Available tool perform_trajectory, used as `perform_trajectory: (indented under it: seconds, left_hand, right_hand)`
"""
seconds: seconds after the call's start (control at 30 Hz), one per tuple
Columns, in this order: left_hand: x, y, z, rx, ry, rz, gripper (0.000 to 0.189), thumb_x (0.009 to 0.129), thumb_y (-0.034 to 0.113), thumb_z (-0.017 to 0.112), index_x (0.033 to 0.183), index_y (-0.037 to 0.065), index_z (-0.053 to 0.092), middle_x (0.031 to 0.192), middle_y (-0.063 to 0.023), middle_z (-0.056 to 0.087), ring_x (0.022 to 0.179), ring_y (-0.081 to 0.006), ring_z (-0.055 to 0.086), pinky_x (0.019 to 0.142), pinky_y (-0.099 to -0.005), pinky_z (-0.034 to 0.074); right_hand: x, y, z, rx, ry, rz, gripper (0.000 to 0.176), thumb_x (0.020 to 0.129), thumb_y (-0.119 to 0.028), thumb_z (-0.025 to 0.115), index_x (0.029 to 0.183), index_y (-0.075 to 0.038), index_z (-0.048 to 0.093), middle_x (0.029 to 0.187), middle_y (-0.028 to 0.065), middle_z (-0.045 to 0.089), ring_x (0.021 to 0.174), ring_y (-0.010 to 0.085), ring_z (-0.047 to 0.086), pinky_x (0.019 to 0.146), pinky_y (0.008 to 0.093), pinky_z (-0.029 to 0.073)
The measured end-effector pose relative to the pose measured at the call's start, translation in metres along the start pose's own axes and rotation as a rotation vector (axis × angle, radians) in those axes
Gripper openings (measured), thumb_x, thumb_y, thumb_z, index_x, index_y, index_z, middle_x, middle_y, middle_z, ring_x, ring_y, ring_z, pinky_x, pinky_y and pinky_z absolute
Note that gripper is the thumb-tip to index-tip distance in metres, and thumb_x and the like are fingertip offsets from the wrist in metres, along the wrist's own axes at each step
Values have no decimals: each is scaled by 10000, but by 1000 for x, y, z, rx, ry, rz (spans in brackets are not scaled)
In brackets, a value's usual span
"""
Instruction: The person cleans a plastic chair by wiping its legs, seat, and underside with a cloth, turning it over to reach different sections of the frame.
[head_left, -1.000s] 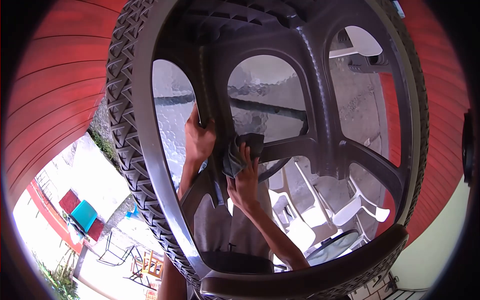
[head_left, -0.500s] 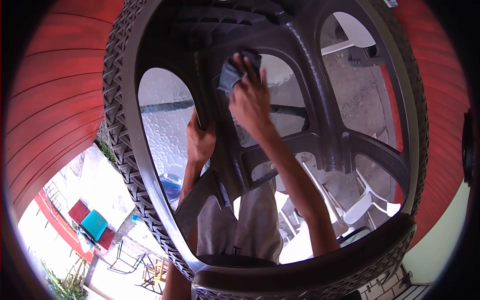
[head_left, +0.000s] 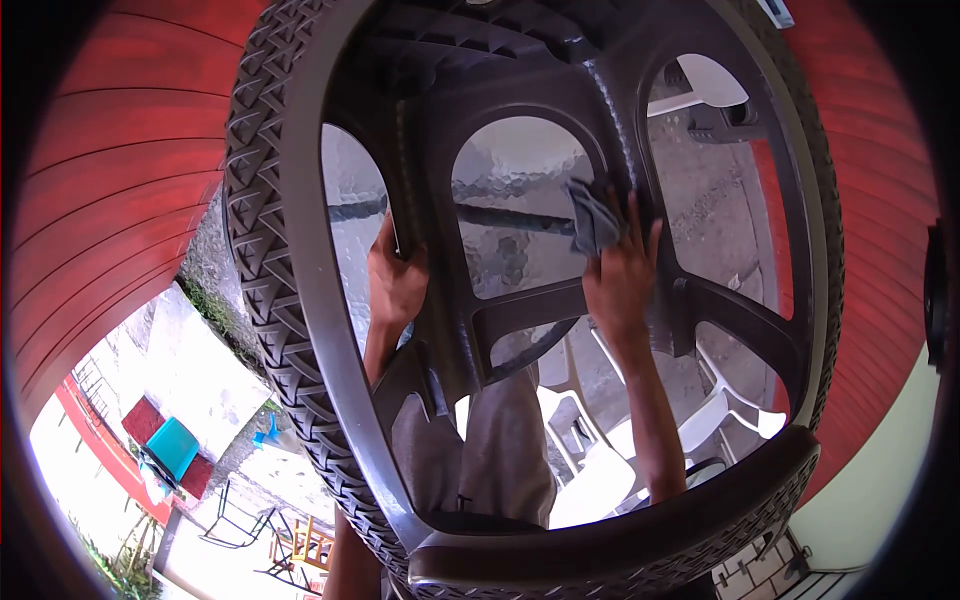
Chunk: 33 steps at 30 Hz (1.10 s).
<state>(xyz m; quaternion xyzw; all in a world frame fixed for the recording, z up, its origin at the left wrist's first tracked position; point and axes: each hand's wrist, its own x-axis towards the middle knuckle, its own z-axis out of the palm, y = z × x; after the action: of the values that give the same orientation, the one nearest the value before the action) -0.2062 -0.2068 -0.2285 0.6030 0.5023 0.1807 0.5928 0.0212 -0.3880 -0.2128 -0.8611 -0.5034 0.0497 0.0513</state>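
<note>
A dark brown plastic chair (head_left: 545, 548) with a woven-pattern outer rim fills the view, its ribbed inner side facing me. On the left, my left hand (head_left: 398, 285) is closed around the edge of an upright bar of the chair, beside an arched opening. My right hand (head_left: 620, 285) presses a crumpled grey cloth (head_left: 595, 222) against the right upright, at the edge of the middle opening. Part of the cloth hangs into that opening. Some of my right fingers lie extended over the upright.
Through the openings I see a rippled glass surface (head_left: 510, 262) and white plastic chairs (head_left: 600, 475). Red slatted walls (head_left: 130, 130) stand on both sides. At lower left are a teal-seated chair (head_left: 172, 449) and a wooden chair (head_left: 312, 545).
My right hand has moved right with the cloth, from the middle opening's upper left to the right upright. The chair has shifted slightly in view. My left hand keeps its hold.
</note>
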Motion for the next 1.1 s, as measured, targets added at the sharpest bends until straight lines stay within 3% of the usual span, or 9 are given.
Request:
perform_trajectory:
  seconds: [0.2, 0.3, 0.37, 0.47, 0.57, 0.67, 0.7, 0.83, 1.1]
  left_hand:
    - [1, 0, 2, 4, 0, 14, 409, 892, 57, 598, 1296, -5, 603, 1078, -179, 712, 983, -247, 659, 921, -377, 508]
    - [2, -5, -2, 80, -48, 22, 473, 954, 82, 574, 1424, 25, 546, 1118, -203, 716, 1012, -275, 687, 936, -383, 517]
    - [3, -7, -3, 88, -54, 18, 466, 955, 88, 571, 1415, 22, 547, 1111, -214, 716, 1012, -286, 692, 933, -386, 519]
    - [2, -9, -3, 90, -59, -1, 461, 950, 90, 571, 1405, 20, 549, 1107, -225, 717, 1016, -293, 697, 929, -388, 520]
    - [3, -14, -1, 86, -49, 35, 453, 942, 79, 568, 1390, 13, 556, 1097, -221, 719, 1012, -283, 697, 920, -385, 521]
    - [3, -16, -3, 78, -74, 35, 441, 930, 58, 558, 1367, 1, 567, 1092, -202, 723, 1012, -264, 692, 917, -378, 519]
    - [5, -15, -4, 75, -89, 29, 437, 926, 49, 554, 1359, -3, 572, 1091, -195, 725, 1014, -258, 690, 918, -376, 518]
    - [2, -11, -5, 93, -80, 42, 433, 897, 24, 546, 1327, -6, 588, 1073, -165, 730, 1006, -222, 678, 913, -360, 511]
    - [8, -32, -27, 234, -52, 214, 447, 938, 35, 598, 1384, 16, 588, 1250, -206, 629, 1102, -254, 661, 877, -386, 542]
  right_hand:
    - [-75, -8, -22, 58, -122, 163, 618, 892, -37, 624, 1493, -140, 524, 1598, 106, 466, 1533, 371, 325, 1241, 646, 184]
    - [-97, 2, -31, 794, -146, 437, 580, 927, -40, 598, 1497, -112, 524, 1555, 181, 496, 1492, 408, 383, 1237, 559, 256]
    - [-116, 20, -35, 347, -199, 430, 573, 959, -163, 617, 1514, -83, 500, 1530, 201, 507, 1428, 371, 466, 1214, 493, 325]
    - [-78, 2, -41, 973, 230, 867, 543, 985, -140, 592, 1507, -28, 496, 1382, 250, 578, 1245, 343, 599, 1080, 460, 437]
    - [-23, -21, -23, 93, 299, 634, 575, 920, -39, 600, 1486, -6, 507, 1341, 261, 599, 1110, 383, 617, 957, 479, 468]
    - [80, -53, 6, 294, 245, 441, 601, 894, -44, 646, 1474, 20, 503, 1501, 253, 500, 1290, 387, 537, 1088, 513, 409]
    - [109, -59, 29, 319, 531, 271, 626, 915, -58, 656, 1507, 8, 465, 1559, 238, 449, 1380, 380, 484, 1147, 502, 385]
    - [150, -97, 79, 283, 302, 91, 644, 907, -167, 693, 1482, 41, 492, 1617, 206, 396, 1479, 374, 397, 1234, 505, 298]
    - [82, -173, 60, 812, 67, -136, 531, 898, -123, 680, 1403, -4, 568, 1469, 226, 542, 1466, 388, 406, 1221, 594, 273]
